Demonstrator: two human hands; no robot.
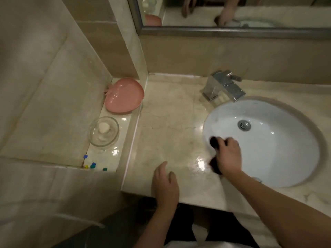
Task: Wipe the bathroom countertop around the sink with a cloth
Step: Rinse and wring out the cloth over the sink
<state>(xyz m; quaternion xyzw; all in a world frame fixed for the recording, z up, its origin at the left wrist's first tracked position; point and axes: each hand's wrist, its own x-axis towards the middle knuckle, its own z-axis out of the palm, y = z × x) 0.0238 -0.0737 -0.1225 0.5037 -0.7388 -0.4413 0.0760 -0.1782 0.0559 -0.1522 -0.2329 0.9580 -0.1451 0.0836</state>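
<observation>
fingers of the right hand are curled round a dark cloth, pressed at the sink rim's left edge on the bench; | left hand is laid near the bench's front edge, fingers relaxed, nothing held; | a pink dish and glass bowl are seen on the lower side ledge; tap at the back edge

cloth: mostly hidden under right hand | mirror: cropped at top edge | shelf bits: unidentifiable
</observation>
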